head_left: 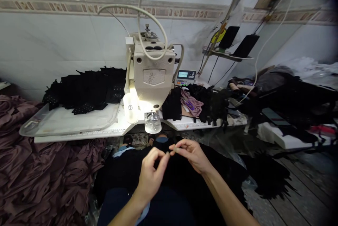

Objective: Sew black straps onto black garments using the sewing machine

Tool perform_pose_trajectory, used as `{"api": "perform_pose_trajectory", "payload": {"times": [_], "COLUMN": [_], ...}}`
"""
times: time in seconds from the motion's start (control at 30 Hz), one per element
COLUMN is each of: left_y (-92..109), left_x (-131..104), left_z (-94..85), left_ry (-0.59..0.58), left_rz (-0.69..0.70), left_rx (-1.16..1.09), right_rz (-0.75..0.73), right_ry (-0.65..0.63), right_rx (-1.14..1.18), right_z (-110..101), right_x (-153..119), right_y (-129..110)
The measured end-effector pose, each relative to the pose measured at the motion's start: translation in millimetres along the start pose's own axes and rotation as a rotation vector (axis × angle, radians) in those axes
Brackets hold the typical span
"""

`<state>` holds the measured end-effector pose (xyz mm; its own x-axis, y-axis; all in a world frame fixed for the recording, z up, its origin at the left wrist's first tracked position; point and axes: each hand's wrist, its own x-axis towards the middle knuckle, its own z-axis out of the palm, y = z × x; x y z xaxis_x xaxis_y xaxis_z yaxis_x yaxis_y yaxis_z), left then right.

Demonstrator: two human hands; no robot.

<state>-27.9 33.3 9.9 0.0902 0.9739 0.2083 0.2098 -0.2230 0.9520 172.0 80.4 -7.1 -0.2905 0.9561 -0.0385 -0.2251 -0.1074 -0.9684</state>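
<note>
Above my lap, my left hand (152, 174) is closed in a pinch, thumb against forefinger. Close by it, my right hand (194, 156) pinches too, and the two sets of fingertips nearly meet. Whatever lies between them is too small and dark to make out. Black fabric (121, 173) is spread over my lap below both hands. Just beyond the hands stands a white sewing machine (153, 74), its lamp lit over the needle area and presser foot (152, 117).
A black fabric pile (87, 90) lies on the left of the machine table (79, 138). Mauve cloth (52, 176) is heaped at left. Black pieces and a mauve scrunched cloth (191, 102) lie right of the machine, before a control panel (186, 74). Thread cones (245, 46) stand at upper right.
</note>
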Motion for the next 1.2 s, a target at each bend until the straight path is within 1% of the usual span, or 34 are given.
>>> {"api": "perform_pose_trajectory", "payload": {"times": [0.03, 0.13, 0.17, 0.2, 0.27, 0.33, 0.4, 0.47, 0.57, 0.63, 0.67, 0.7, 0.73, 0.77, 0.83, 0.87, 0.9, 0.93, 0.97, 1.0, 1.03, 1.1, 1.13, 1.2], "left_y": [-5, -18, -21, -23, -23, -19, -10, 1, 19, 30, 34, 37, 38, 38, 35, 33, 31, 29, 27, 26, 25, 23, 23, 20], "left_x": [5, 9, 7, 4, 0, -1, 2, 7, 15, 22, 26, 30, 33, 37, 43, 44, 46, 46, 46, 45, 44, 43, 43, 43], "left_z": [-1.7, -5.0, -5.5, -6.0, -8.3, -13.9, -22.8, -33.7, -50.0, -58.9, -62.5, -65.5, -68.1, -70.3, -73.5, -74.5, -74.9, -74.7, -73.8, -72.4, -70.5, -66.0, -63.7, -59.3], "left_ry": [-0.024, -0.287, -0.349, -0.373, -0.344, -0.321, -0.316, -0.281, -0.16, -0.112, -0.09, -0.056, -0.01, 0.048, 0.147, 0.148, 0.112, 0.055, -0.005, -0.055, -0.08, -0.067, -0.05, 0.004], "left_rz": [-0.061, -0.22, -0.253, -0.266, -0.248, -0.213, -0.197, -0.179, -0.171, -0.191, -0.189, -0.163, -0.107, -0.018, 0.225, 0.358, 0.484, 0.591, 0.669, 0.715, 0.737, 0.729, 0.72, 0.717], "left_rx": [-0.019, -0.169, -0.217, -0.245, -0.244, -0.174, -0.07, -0.006, -0.061, -0.11, -0.105, -0.071, -0.005, 0.09, 0.333, 0.467, 0.605, 0.742, 0.874, 0.993, 1.087, 1.188, 1.201, 1.184], "right_rz": [-0.002, 0.017, 0.03, 0.049, 0.084, 0.087, 0.035, -0.032, -0.067, -0.096, -0.134, -0.187, -0.242, -0.294, -0.367, -0.383, -0.385, -0.371, -0.337, -0.283, -0.218, -0.108, -0.086, -0.114], "right_ry": [-0.035, -0.106, -0.107, -0.105, -0.129, -0.169, -0.178, -0.147, -0.114, -0.102, -0.09, -0.07, -0.042, -0.006, 0.07, 0.101, 0.123, 0.135, 0.14, 0.142, 0.147, 0.176, 0.201, 0.253], "right_rx": [-0.03, -0.04, -0.042, -0.053, -0.107, -0.176, -0.244, -0.289, -0.302, -0.317, -0.336, -0.365, -0.398, -0.428, -0.468, -0.462, -0.433, -0.385, -0.32, -0.243, -0.164, -0.043, -0.012, -0.016], "right_z": [5, 12, 12, 12, 10, 10, 12, 17, 25, 32, 36, 40, 44, 47, 53, 55, 56, 56, 56, 55, 54, 52, 51, 50], "right_x": [-4, -11, -12, -11, -9, -4, 2, 9, 21, 30, 34, 39, 44, 50, 60, 65, 69, 73, 76, 79, 81, 87, 91, 100], "right_y": [-1, -8, -11, -15, -21, -28, -35, -42, -54, -62, -64, -66, -67, -66, -63, -61, -58, -55, -51, -48, -45, -41, -39, -38]}}
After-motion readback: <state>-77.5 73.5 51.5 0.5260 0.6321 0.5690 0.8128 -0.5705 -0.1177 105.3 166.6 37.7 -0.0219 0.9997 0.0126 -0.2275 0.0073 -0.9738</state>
